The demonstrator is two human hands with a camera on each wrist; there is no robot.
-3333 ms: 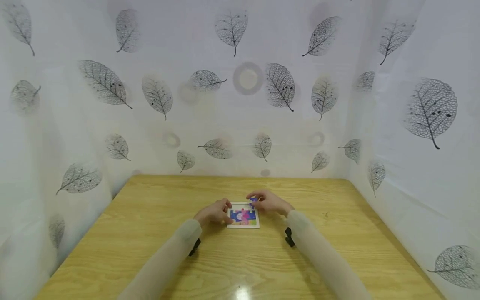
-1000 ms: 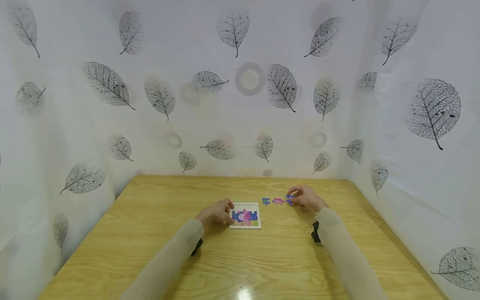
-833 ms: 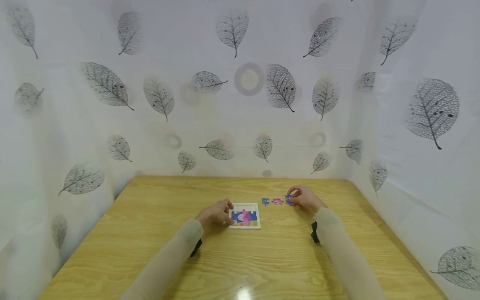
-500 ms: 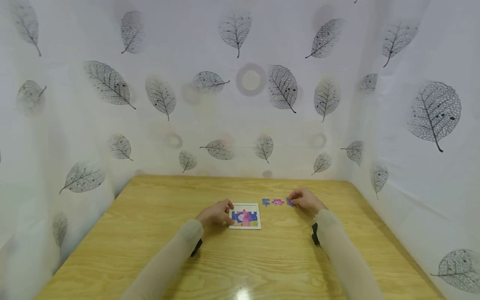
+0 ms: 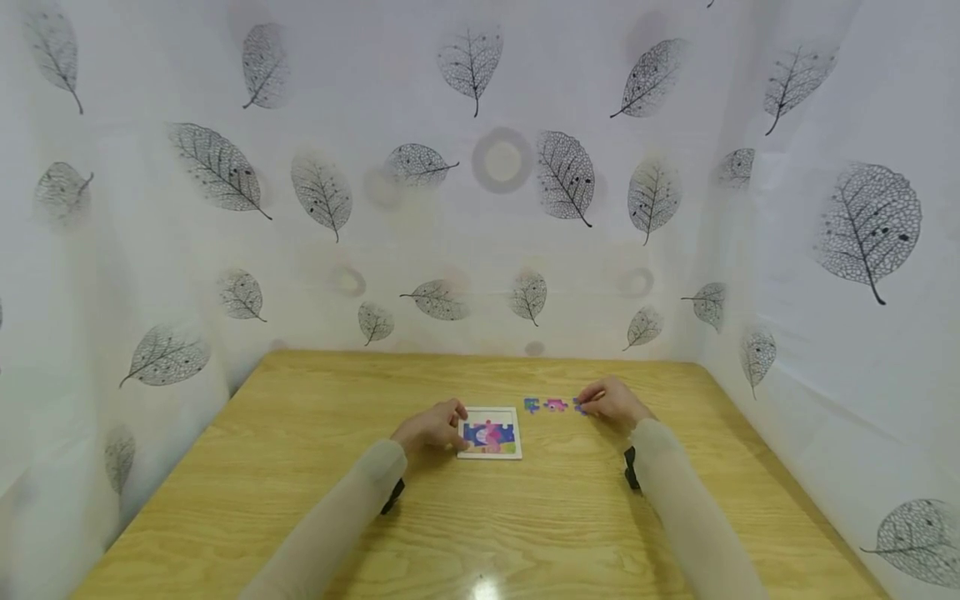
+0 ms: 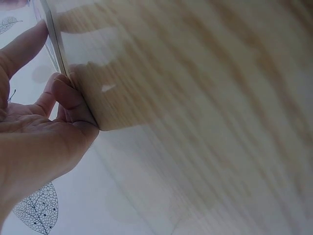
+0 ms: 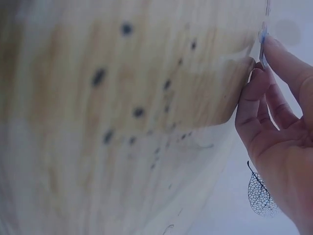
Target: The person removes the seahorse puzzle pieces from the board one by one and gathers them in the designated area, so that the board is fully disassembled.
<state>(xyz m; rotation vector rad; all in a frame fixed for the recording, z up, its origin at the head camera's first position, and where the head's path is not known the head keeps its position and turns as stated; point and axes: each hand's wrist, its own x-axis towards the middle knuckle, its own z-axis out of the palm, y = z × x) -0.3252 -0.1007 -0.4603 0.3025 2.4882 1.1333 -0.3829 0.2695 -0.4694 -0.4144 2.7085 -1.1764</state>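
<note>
In the head view, a small white-framed jigsaw puzzle point(image 5: 489, 437) lies on the table, its lower part filled with a blue and pink picture and its top strip pale. My left hand point(image 5: 432, 423) holds the frame's left side, thumb near the lower corner and fingers near the upper. The left wrist view shows the thumb point(image 6: 29, 44) against the thin frame edge. Right of the frame, my right hand point(image 5: 613, 402) pinches a blue jigsaw piece point(image 5: 579, 407), mostly hidden by the fingers. Beside it lie a pink jigsaw piece point(image 5: 555, 405) and a blue-green jigsaw piece point(image 5: 532, 405).
The wooden table point(image 5: 495, 517) extends around both hands. A white curtain point(image 5: 480, 242) with leaf prints stands behind it and along both sides.
My right hand has moved right from the frame's upper corner; three pieces now sit in a row there. Lately its fingers closed further over the blue piece. My left hand stays at the frame.
</note>
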